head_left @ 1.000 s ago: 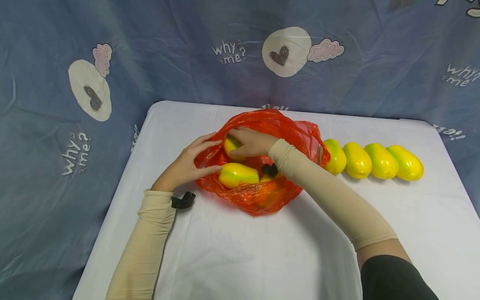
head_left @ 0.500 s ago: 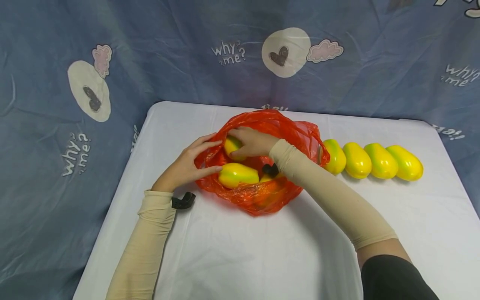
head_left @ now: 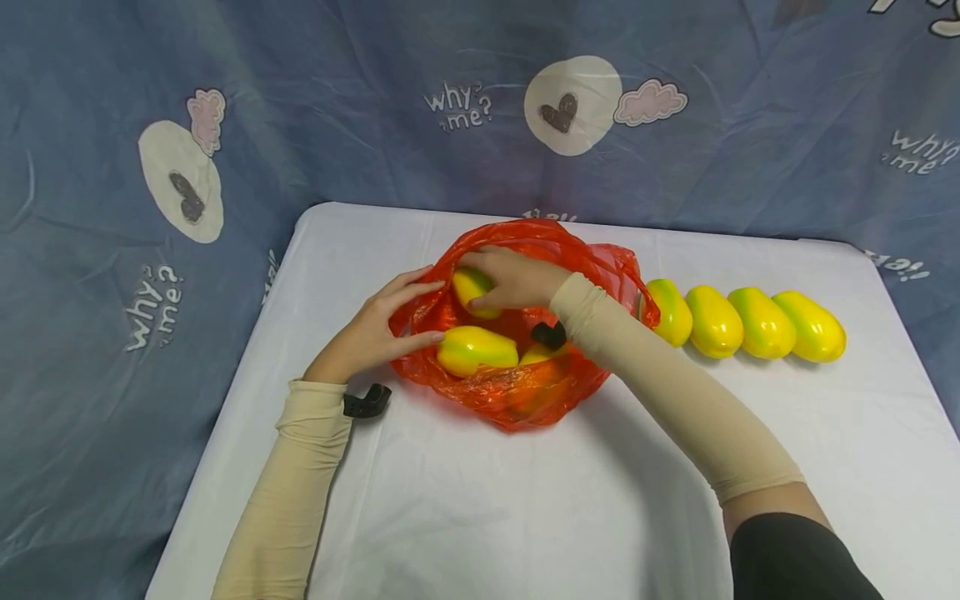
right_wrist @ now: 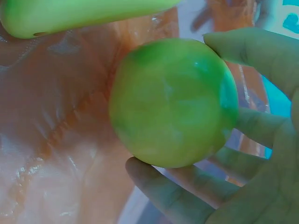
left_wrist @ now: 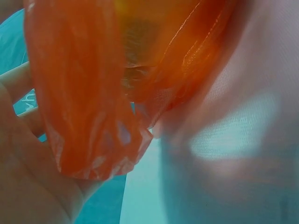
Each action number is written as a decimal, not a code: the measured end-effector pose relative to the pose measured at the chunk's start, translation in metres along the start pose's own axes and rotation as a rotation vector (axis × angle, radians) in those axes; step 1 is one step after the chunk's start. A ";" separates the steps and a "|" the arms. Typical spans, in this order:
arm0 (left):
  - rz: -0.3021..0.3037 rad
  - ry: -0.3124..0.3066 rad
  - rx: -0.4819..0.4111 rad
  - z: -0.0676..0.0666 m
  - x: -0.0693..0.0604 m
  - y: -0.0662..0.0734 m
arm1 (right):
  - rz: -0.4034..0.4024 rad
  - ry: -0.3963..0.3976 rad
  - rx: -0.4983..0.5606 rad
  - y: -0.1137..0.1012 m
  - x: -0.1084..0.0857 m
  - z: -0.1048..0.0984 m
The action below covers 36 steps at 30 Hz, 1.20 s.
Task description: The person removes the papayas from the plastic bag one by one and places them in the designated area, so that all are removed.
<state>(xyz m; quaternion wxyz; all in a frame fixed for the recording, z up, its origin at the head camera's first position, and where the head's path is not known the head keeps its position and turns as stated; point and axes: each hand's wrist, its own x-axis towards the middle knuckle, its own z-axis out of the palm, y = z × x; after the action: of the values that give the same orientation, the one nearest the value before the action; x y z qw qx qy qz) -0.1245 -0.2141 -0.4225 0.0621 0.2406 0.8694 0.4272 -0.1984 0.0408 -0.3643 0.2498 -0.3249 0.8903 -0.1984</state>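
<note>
A red plastic bag [head_left: 532, 400] lies with its mouth spread on the white table. My right hand [head_left: 517, 275] is inside it and holds a yellow-green mango [right_wrist: 173, 102], fingers and thumb around its sides. Closer to me in the bag lies another mango [head_left: 476, 351], with part of a further mango [head_left: 542, 354] beside it. My left hand [head_left: 375, 329] rests at the bag's left rim, fingers extended over the edge and thumb near the closer mango. In the left wrist view a fold of the bag [left_wrist: 84, 93] hangs across the fingers and hides part of them.
A row of several mangoes, the outermost mango [head_left: 810, 326] among them, lies right of the bag on the white tablecloth [head_left: 450, 517]. A blue printed curtain [head_left: 337, 100] hangs behind and left. Black wrist-camera mounts [head_left: 367, 402] jut from the sleeves.
My right hand has shifted slightly right and up with the mango, which shows more now. My left hand, the bag and the row of mangoes have stayed in place.
</note>
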 end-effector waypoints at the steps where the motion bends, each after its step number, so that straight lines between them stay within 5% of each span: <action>1: 0.001 -0.001 0.002 0.000 0.000 0.000 | 0.001 0.001 0.002 -0.001 -0.002 -0.001; 18: 0.008 -0.004 0.000 0.000 0.000 0.001 | -0.083 0.090 0.039 0.006 -0.032 -0.006; 36: -0.015 -0.006 -0.011 -0.001 0.000 0.003 | -0.073 0.259 0.200 0.020 -0.084 -0.003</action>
<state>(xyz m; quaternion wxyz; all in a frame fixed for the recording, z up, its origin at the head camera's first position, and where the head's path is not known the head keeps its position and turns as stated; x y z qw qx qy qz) -0.1235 -0.2133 -0.4201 0.0694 0.2350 0.8685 0.4308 -0.1540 0.1124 -0.3458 0.1564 -0.3021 0.8786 -0.3351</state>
